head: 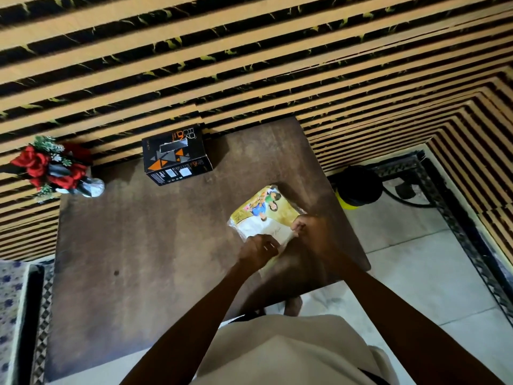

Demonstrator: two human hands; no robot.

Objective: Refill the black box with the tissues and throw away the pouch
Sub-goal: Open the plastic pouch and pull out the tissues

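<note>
A yellow and clear plastic pouch [265, 215] with white tissues inside lies on the right part of the brown wooden table [155, 245]. My left hand [258, 250] pinches the pouch's near edge. My right hand [309, 227] pinches the same end at the pouch's right corner. Both hands sit close together at that end. The black box [176, 155], printed with orange and grey triangles, stands at the table's far edge against the wall. Its top slot is open and shows nothing sticking out.
A vase of red flowers [55, 168] stands at the table's far left corner. A black and yellow bin [358, 187] sits on the tiled floor right of the table. A striped wall runs behind. A patterned rug edge [16, 315] lies at the left.
</note>
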